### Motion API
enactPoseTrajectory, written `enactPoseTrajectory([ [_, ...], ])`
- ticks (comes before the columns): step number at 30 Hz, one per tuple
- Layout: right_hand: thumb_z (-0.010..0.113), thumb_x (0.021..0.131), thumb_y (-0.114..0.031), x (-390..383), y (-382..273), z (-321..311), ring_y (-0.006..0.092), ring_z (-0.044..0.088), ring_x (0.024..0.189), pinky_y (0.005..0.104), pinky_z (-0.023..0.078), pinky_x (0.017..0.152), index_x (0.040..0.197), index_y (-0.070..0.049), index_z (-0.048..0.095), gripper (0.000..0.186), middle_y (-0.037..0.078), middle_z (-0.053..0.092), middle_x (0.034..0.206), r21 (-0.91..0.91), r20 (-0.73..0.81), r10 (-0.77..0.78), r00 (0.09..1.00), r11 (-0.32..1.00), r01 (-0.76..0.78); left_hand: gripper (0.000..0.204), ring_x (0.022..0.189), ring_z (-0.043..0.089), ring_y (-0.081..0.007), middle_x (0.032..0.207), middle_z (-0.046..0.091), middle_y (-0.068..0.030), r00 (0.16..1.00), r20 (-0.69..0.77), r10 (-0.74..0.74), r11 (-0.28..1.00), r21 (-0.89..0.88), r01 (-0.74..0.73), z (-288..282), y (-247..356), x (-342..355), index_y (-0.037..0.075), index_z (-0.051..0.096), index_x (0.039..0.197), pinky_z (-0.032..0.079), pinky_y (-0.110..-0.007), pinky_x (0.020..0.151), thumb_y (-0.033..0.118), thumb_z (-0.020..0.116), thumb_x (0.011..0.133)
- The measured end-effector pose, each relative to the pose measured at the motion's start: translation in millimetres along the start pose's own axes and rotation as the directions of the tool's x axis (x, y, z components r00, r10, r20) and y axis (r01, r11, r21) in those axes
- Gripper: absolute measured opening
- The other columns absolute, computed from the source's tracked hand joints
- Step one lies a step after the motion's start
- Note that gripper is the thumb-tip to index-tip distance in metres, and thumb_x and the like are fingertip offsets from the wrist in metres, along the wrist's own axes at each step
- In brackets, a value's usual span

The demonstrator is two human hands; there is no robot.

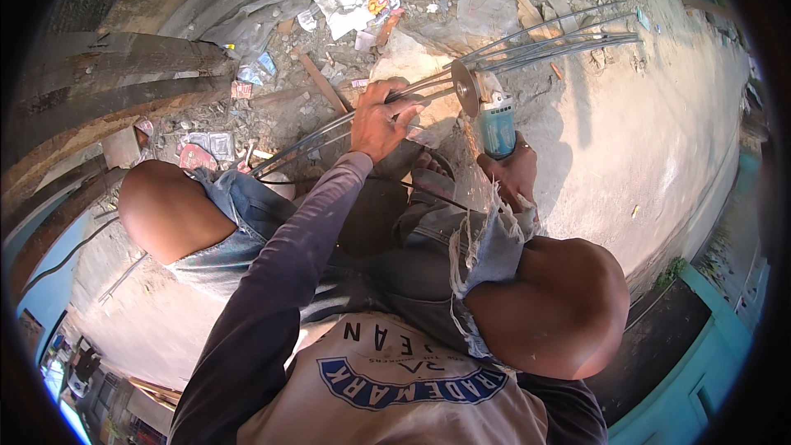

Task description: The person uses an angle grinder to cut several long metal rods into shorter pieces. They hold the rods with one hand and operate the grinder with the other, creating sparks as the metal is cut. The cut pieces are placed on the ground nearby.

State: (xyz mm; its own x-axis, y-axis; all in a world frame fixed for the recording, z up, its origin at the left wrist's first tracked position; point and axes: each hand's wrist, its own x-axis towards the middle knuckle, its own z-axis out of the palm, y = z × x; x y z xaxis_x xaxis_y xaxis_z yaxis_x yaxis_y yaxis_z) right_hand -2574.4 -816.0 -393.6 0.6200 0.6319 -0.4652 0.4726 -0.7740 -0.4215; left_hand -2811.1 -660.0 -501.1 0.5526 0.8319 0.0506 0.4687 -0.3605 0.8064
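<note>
My left hand (382, 121) is closed around several thin steel rods (329, 126), which run slantwise from beside my left knee toward the upper right. In my right hand (512, 171) is a teal angle grinder (498, 127), gripped by its body. Its round cutting disc (467, 88) stands on edge at the rods, a short way right of my left fingers. Orange sparks (472, 142) streak down from the disc toward my foot (432, 171). The far ends of the rods (568, 43) fan out over the ground.
Wooden planks (124, 82) lie at the left. Litter and crumpled wrappers (338, 0) cover the dirt beyond my hands. A black cord (428, 194) crosses near my feet. Pale concrete (634, 140) spreads to the right, with a teal wall (684, 371) at the lower right.
</note>
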Motion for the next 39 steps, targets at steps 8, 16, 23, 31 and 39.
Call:
enactPoseTrajectory([
  [8,0.084,0.071,-0.038,-4.3,-9.5,-4.2,0.0465,0.079,0.094,0.0510,0.061,0.089,0.115,0.003,0.073,0.061,0.027,0.080,0.096,0.006,0.010,-0.031,0.999,1.000,0.031,0.026,0.135,0.057,-0.0266,0.141,0.067,-0.0010,0.998,0.038,-0.049,0.999,-0.002,0.049,-5.2,5.6,0.3,0.017,0.091,0.111,0.042,-0.042,0.120,0.037,0.081,0.098],
  [16,0.085,0.069,-0.038,-1.0,7.6,6.7,0.0475,0.079,0.089,0.0516,0.061,0.083,0.112,0.003,0.074,0.060,0.028,0.080,0.093,0.057,-0.038,-0.036,0.999,0.998,0.039,0.024,0.134,0.058,-0.0257,0.140,0.067,-0.0002,1.000,0.022,-0.018,1.000,-0.005,0.018,-3.8,2.9,-0.5,0.017,0.090,0.112,0.043,-0.043,0.117,0.035,0.081,0.098],
  [23,0.083,0.069,-0.038,-0.4,12.9,14.7,0.0476,0.079,0.087,0.0522,0.060,0.082,0.109,0.004,0.073,0.059,0.028,0.079,0.090,0.027,-0.072,-0.062,0.995,0.998,0.064,0.024,0.131,0.058,-0.0254,0.141,0.067,0.0006,1.000,0.009,-0.008,1.000,0.021,0.008,-0.8,-3.6,-2.1,0.017,0.090,0.113,0.044,-0.043,0.116,0.035,0.081,0.099],
  [31,0.082,0.070,-0.037,-6.1,-2.0,8.6,0.0453,0.078,0.086,0.0509,0.060,0.083,0.109,0.004,0.072,0.057,0.027,0.079,0.090,0.040,-0.024,-0.016,1.000,0.999,0.017,0.023,0.131,0.058,-0.0270,0.137,0.067,-0.0007,1.000,-0.007,0.011,1.000,0.001,-0.011,-0.7,-4.9,-1.8,0.020,0.090,0.112,0.045,-0.046,0.114,0.036,0.079,0.100],
  [39,0.084,0.070,-0.037,-3.0,5.2,13.8,0.0444,0.080,0.091,0.0510,0.061,0.086,0.110,0.004,0.073,0.059,0.028,0.080,0.094,0.035,-0.031,-0.014,0.999,0.999,0.015,0.023,0.131,0.058,-0.0260,0.137,0.066,-0.0002,1.000,-0.001,0.008,1.000,0.008,-0.008,-1.7,-6.5,-3.4,0.021,0.090,0.112,0.045,-0.046,0.115,0.037,0.079,0.101],
])
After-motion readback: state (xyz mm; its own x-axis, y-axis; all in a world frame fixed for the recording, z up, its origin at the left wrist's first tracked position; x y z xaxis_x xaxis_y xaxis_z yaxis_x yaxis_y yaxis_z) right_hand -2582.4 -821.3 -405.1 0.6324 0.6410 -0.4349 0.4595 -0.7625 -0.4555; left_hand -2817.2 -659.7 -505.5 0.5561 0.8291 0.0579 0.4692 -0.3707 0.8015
